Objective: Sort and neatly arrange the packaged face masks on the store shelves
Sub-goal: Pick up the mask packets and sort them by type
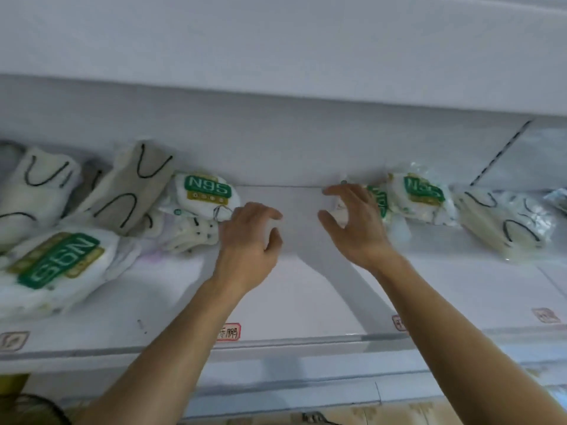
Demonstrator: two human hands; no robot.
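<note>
White metal shelf (306, 302) with a white back panel (276, 133) behind it and another white shelf (276, 41) overhead. Small price labels (228, 332) along the shelf's front edge. Below the shelf, a strip of tan patterned floor (368, 414); lighting is flat and cool.

A white shelf board (171, 308) runs across the view, with another white shelf (276, 56) overhanging it from above. Small labels are stuck along the lower board's front edge: a red-bordered label (228, 332) with printed characters near the middle, a faded label (13, 340) at far left, and a pale label (545, 315) at right. A slotted metal upright (498, 154) slants behind, blurred.
</note>
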